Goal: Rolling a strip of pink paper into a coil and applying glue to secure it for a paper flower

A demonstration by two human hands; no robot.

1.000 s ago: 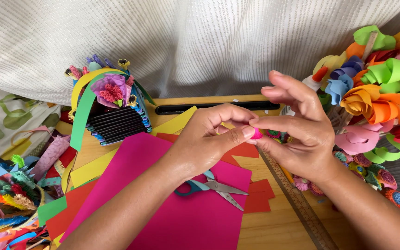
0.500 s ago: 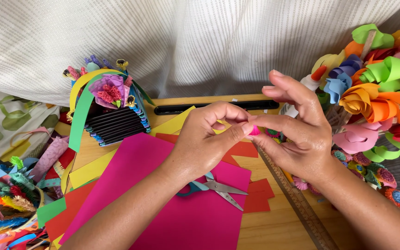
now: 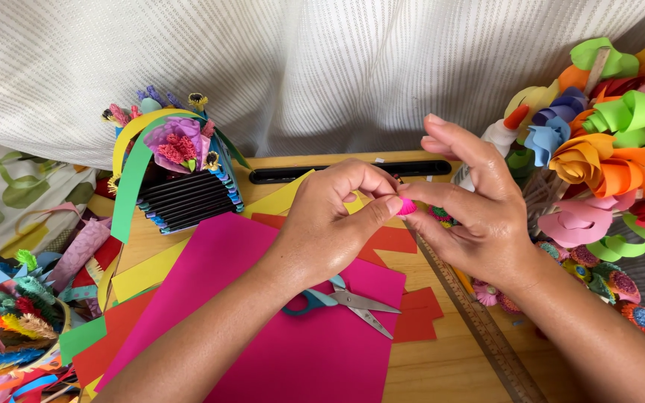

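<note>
Both hands raised above the wooden tabletop [image 3: 442, 373], meeting at centre frame. Between them sits a small, tightly rolled pink paper coil [image 3: 407, 207], pinched from both sides: the left hand [image 3: 330, 224] presses its thumb tip and curled forefinger onto the coil's near-left side, the right hand [image 3: 479, 216] closes thumb and forefinger onto its right side, remaining right fingers fanned upward and free. So fingers of both hands are together, clamped on the coil, none spread around it. The coil lies right at the fingertips, no gap; it stands well above the large sheet of magenta paper [image 3: 278, 328] and clear of the table. Neither hand is plainly nearer: it is shared at the contact point, though the left thumb covers more of it. Its long axis cannot be told, as only a small rounded pink end shows between the fingertips; it looks compact, bright pink, most of it hidden. Below the left wrist, a pair of scissors with teal handles and steel blades [image 3: 341, 301] lies on the magenta sheet, blades pointing right. A long wooden ruler [image 3: 479, 321] runs diagonally under the right forearm. Red paper offcuts [image 3: 416, 310] lie just beside the scissors. Far left of the table: a stack of dark ridged card wrapped in green and yellow paper strips with paper flowers on top [image 3: 181, 179]. Right edge: a cluster of large curled paper flowers in orange, green, pink and blue [image 3: 606, 157].
</note>
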